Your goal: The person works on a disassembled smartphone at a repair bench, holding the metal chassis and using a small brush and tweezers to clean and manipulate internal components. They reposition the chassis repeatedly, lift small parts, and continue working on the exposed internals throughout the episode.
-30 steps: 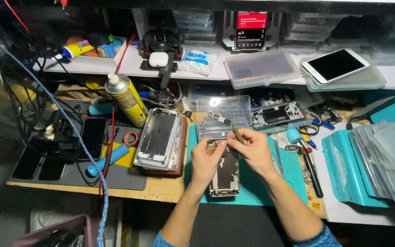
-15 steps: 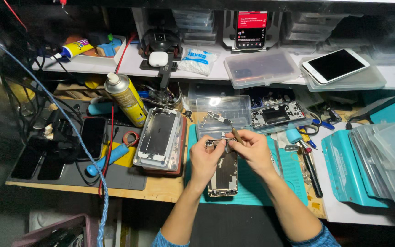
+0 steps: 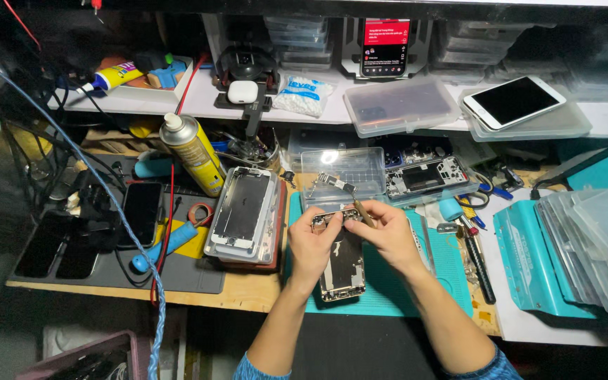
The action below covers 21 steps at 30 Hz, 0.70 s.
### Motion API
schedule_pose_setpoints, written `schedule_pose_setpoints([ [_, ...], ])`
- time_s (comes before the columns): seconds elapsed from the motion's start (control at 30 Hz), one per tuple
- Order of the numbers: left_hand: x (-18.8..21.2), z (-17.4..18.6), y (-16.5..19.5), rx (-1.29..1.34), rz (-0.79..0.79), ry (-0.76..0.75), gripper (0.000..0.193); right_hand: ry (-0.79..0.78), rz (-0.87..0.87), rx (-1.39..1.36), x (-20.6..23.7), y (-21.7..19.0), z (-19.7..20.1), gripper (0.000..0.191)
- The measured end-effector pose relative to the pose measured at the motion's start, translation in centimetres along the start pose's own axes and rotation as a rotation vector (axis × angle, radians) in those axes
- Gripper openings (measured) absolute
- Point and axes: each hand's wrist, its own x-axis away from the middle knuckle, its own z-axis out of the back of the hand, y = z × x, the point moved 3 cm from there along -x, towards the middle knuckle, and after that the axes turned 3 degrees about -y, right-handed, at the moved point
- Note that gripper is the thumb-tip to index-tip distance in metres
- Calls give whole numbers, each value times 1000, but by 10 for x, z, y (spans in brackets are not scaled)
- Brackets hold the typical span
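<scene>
Both hands stay put since a moment ago: the left hand (image 3: 316, 243) grips the opened phone frame (image 3: 341, 264), the right hand (image 3: 388, 236) pinches tweezers (image 3: 355, 204) at twelve o'clock

A phone repair workshop: opened phone frames (image 3: 242, 209), parts boxes (image 3: 400, 105) and a spray can (image 3: 194, 154) crowd the bench (image 3: 248, 290)

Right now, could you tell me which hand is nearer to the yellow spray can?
Left. The left hand lies right of the yellow spray can; the right hand is farther right.
</scene>
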Motion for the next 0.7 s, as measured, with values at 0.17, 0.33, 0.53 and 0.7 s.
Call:
schedule_pose_setpoints([
  [0.17,2,1,4,32,-9,22,19,19,-7,21,-2,1,-5,28],
  [0.33,2,6,12,-99,-12,69,20,38,-2,46,2,-2,-7,28],
  [0.53,0,6,16,-43,-22,77,16,84,54,126,4,-8,-8,27],
  [0.7,1,7,18,-94,-19,77,17,101,84,190,8,-11,-8,20],
])
